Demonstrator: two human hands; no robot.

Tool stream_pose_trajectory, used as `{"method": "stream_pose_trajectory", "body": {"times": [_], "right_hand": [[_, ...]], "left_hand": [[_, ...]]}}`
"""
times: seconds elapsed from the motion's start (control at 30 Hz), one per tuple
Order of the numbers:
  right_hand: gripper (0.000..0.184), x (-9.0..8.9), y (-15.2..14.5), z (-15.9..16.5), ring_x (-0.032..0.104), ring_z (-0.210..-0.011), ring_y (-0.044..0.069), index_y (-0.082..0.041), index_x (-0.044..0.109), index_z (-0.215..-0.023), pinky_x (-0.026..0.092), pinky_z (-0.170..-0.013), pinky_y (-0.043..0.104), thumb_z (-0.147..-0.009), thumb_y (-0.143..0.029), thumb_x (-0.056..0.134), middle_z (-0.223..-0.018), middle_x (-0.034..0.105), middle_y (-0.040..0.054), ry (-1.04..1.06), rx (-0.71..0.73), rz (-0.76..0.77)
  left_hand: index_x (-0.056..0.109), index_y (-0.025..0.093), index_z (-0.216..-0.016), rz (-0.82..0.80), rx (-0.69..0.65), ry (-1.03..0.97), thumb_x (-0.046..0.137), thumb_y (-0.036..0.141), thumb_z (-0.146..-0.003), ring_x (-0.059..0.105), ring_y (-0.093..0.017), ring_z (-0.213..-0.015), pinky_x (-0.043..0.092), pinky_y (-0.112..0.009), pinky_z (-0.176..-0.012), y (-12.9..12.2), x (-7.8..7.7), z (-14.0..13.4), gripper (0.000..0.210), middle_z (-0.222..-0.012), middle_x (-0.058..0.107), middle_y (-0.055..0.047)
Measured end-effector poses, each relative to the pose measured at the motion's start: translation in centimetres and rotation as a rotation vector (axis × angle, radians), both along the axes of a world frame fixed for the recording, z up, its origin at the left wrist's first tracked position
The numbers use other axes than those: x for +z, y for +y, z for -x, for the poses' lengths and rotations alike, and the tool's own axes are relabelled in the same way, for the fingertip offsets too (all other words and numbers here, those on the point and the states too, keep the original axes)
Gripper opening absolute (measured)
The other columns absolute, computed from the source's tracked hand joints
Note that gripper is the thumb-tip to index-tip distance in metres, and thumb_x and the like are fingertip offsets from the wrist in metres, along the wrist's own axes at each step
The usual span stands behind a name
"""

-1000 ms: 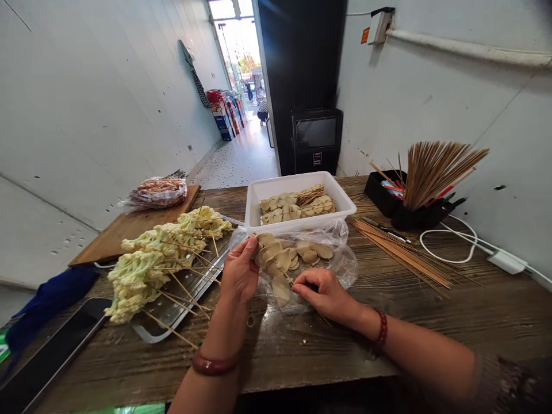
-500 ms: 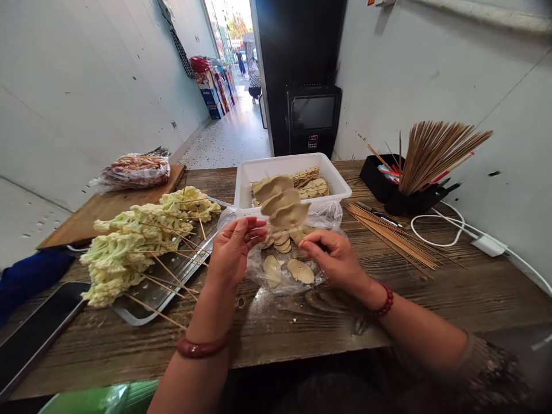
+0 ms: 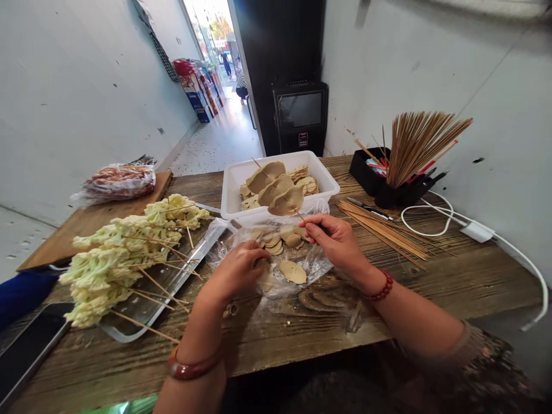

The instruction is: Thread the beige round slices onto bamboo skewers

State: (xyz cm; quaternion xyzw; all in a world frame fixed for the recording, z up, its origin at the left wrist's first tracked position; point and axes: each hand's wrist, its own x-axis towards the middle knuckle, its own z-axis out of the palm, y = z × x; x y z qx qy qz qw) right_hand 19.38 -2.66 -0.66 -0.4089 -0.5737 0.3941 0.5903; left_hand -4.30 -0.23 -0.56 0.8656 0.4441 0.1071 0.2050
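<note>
My right hand (image 3: 330, 236) pinches the lower end of a thin wooden skewer (image 3: 299, 216). Several floppy, oval beige slices (image 3: 287, 201) are threaded on it, and its tip pokes out at the upper left. My left hand (image 3: 244, 267) is low over the clear plastic bag (image 3: 317, 261), fingers curled down and together; what they hold, if anything, is hidden. A single loose oval slice (image 3: 293, 272) lies on the bag between my hands. Behind it is a pile of more slices (image 3: 273, 244). A white plastic tub (image 3: 332, 190) holding threaded skewers stands just behind.
Skewered cauliflower (image 3: 125, 247) lies on a metal tray (image 3: 181, 282) at left. Beyond is a wrapped bundle (image 3: 118, 184) on a wooden board (image 3: 60, 230). A phone (image 3: 30, 351) lies front left. Loose skewers (image 3: 383, 233), a black holder (image 3: 366, 172) and a white cable (image 3: 517, 247) are at right.
My left hand has dropped from beside the threaded slices to the bag, covering the spot where a loose slice lay. My right hand still holds the skewer, which now shows more clearly.
</note>
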Motion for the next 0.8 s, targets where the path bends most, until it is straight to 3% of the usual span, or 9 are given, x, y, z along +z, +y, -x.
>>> {"method": "stream_pose_trajectory", "body": {"times": [0.13,0.23,0.37,0.5,0.57,0.8], "right_hand": [[0.022,-0.1,0.0,0.0,0.056,-0.057,0.011,-0.018,0.071,-0.087,0.047,-0.055,0.024,-0.088,-0.037,0.061,-0.071,0.065,0.001,0.017,0.008,0.01],[0.019,0.0,0.0,0.1,0.056,-0.057,0.011,-0.018,0.071,-0.087,0.047,-0.055,0.024,-0.088,-0.035,0.062,-0.069,0.064,0.0005,0.024,0.01,0.018],[0.017,-0.1,0.0,0.1,0.056,-0.057,0.011,-0.017,0.072,-0.087,0.047,-0.055,0.023,-0.088,-0.031,0.062,-0.068,0.064,-0.0001,0.04,0.013,0.011],[0.019,-0.4,0.0,0.1,0.057,-0.059,0.011,-0.017,0.073,-0.089,0.049,-0.056,0.023,-0.088,-0.034,0.063,-0.071,0.066,0.0007,0.05,0.001,0.03],[0.022,-0.5,0.0,0.1,0.057,-0.058,0.012,-0.017,0.073,-0.089,0.049,-0.056,0.024,-0.087,-0.038,0.064,-0.071,0.067,0.0015,0.052,-0.006,0.05],[0.022,-0.7,-0.3,0.2,0.057,-0.058,0.011,-0.018,0.074,-0.091,0.047,-0.055,0.022,-0.086,-0.039,0.067,-0.071,0.066,0.001,0.09,0.021,0.102]], "left_hand": [[0.071,0.017,-0.08,-0.005,0.003,0.06,0.058,0.01,-0.075,0.06,-0.022,-0.083,0.047,-0.034,-0.078,-0.1,0.4,-0.3,0.016,-0.084,0.064,-0.007],[0.064,0.018,-0.069,0.038,-0.006,-0.057,0.06,0.01,-0.073,0.06,-0.021,-0.085,0.047,-0.034,-0.081,-0.1,0.8,-0.4,0.009,-0.086,0.066,-0.006],[0.057,0.019,-0.069,0.204,0.053,-0.378,0.063,0.018,-0.077,0.063,-0.02,-0.091,0.049,-0.034,-0.084,-0.2,0.9,-0.1,0.01,-0.095,0.072,-0.006],[0.059,0.018,-0.075,0.374,0.281,-0.777,0.072,0.03,-0.075,0.062,-0.015,-0.064,0.053,-0.027,-0.06,-0.3,0.6,0.0,0.019,-0.072,0.068,-0.002],[0.061,0.017,-0.081,0.444,0.395,-0.974,0.078,0.033,-0.071,0.062,-0.015,-0.059,0.055,-0.027,-0.055,-0.2,0.6,-0.1,0.025,-0.069,0.067,-0.001],[0.07,0.012,-0.091,0.622,0.547,-1.469,0.085,0.023,-0.063,0.072,-0.019,-0.075,0.062,-0.028,-0.065,0.0,1.1,-0.2,0.034,-0.087,0.075,-0.008]]}}
